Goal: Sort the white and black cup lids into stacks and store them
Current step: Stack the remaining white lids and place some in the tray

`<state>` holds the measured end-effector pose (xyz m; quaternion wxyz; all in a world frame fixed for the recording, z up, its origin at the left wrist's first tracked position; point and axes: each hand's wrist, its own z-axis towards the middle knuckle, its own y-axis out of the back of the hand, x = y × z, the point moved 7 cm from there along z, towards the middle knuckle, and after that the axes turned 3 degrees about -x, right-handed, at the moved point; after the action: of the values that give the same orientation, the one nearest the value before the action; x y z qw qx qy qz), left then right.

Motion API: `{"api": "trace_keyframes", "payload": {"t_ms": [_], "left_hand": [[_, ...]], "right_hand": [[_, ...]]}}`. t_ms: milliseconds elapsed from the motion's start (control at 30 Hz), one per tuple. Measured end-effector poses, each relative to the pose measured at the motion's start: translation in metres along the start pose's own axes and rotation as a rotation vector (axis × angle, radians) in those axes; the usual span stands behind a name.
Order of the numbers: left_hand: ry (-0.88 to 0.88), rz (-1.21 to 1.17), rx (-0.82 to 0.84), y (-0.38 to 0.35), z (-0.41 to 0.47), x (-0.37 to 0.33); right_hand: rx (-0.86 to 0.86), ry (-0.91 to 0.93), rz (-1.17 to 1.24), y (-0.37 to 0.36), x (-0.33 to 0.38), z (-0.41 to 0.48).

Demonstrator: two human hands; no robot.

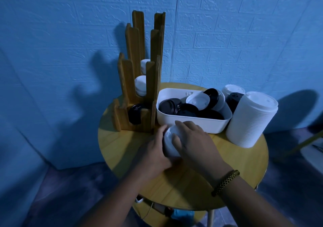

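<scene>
Left hand (pixel 157 150), right hand (pixel 194 143) grip white lids (pixel 169 142); bin (pixel 209 125) holds black lids (pixel 188 109).

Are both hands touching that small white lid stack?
Touching. Head view: the left hand wraps the lid stack's side; the right hand grips it from above.

Round, light wooden table (pixel 122 144), standing against the wall.

- Far left: upright wooden lid rack (pixel 125 115), touching the bin.
- Far centre: white bin (pixel 192 123).
- Right: tall white lid stack (pixel 251 120), just beside the bin.
- Far right, behind the tall stack: black lid stack (pixel 233 101) and a further white stack (pixel 232 89).
- Near centre, in front of the bin: short white lid stack (pixel 168 148); contact with the tabletop cannot be confirmed.
</scene>
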<state>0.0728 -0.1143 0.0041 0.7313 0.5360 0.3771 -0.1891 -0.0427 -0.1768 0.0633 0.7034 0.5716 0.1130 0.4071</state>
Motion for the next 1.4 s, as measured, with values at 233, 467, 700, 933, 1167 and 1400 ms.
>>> {"api": "trace_keyframes", "payload": {"t_ms": [233, 467, 700, 933, 1167, 1400], "left_hand": [[-0.004, -0.031, 0.036, 0.0, -0.001, 0.0], [-0.031, -0.013, 0.036, 0.0, 0.0, -0.001], [-0.017, -0.046, 0.008, -0.003, 0.001, -0.001], [-0.032, -0.028, -0.001, -0.002, 0.002, 0.002], [-0.037, -0.04, 0.0, -0.004, 0.003, 0.002], [-0.049, -0.042, 0.004, -0.003, 0.003, 0.002]], "right_hand": [[0.116, 0.122, 0.155, -0.001, -0.003, 0.007], [0.153, 0.165, 0.132, -0.003, -0.004, 0.005], [-0.206, 0.048, 0.253, 0.043, -0.035, 0.051], [-0.027, -0.163, -0.194, 0.016, -0.088, 0.11], [0.239, -0.02, -0.393, 0.004, -0.074, 0.114], [-0.1, -0.309, -0.077, 0.033, -0.095, 0.099]]}}
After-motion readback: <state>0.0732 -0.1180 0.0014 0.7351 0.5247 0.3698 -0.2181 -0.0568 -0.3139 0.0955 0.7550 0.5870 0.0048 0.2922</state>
